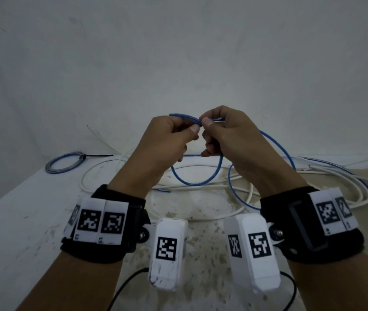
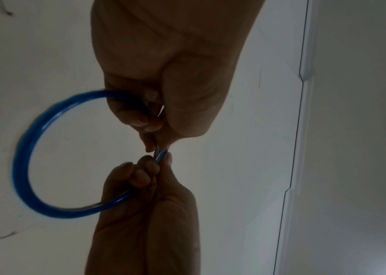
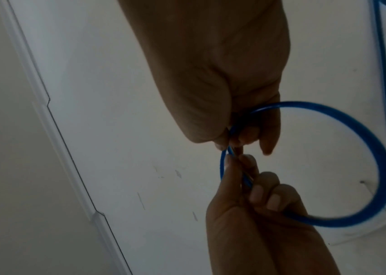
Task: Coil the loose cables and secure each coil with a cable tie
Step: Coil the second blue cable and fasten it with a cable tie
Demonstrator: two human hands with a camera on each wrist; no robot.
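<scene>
Both hands are raised above the table and meet at the top of a small loop of blue cable [image 1: 192, 184]. My left hand [image 1: 194, 129] pinches the cable strands between thumb and forefinger. Right beside it, my right hand [image 1: 206, 122] pinches the same strands, its lower fingers curled round the loop. A short cable end sticks out to the left of the left hand. From the right hand the rest of the cable arcs down to the table. In the left wrist view the left hand [image 2: 157, 141] comes from the top, the right hand [image 2: 161, 163] from below, the loop [image 2: 22, 158] at their left.
A finished blue-and-grey coil [image 1: 64, 164] with a black cable tie [image 1: 97, 156] lies at the back left of the white table [image 1: 10, 221]. Loose white cables [image 1: 201, 167] sprawl across the middle and right. A pale wall [image 1: 178, 52] stands behind.
</scene>
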